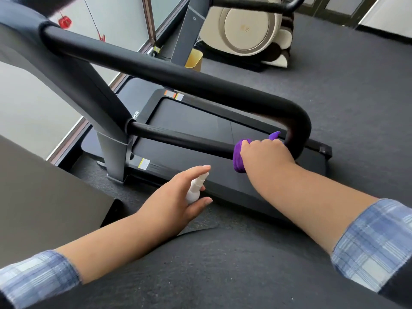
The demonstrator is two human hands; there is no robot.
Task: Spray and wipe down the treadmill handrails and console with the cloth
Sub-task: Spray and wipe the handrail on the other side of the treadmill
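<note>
The black padded handrail (178, 79) loops from upper left down to a bend at the right, then returns as a thinner lower bar (178, 138) to the grey upright. My right hand (265, 152) presses a purple cloth (238, 157) around that lower bar just before the bend. My left hand (178, 195) hovers lower, over the floor beside the deck, holding a small white spray bottle (196, 188) with its nozzle pointing up and right. The console is mostly out of view at the upper left.
The treadmill deck and belt (196, 121) lie beneath the rail. A dark grey panel (44, 197) fills the left side. A cream elliptical machine (249, 25) and a yellow bin (195, 60) stand at the back. Grey carpet covers the floor.
</note>
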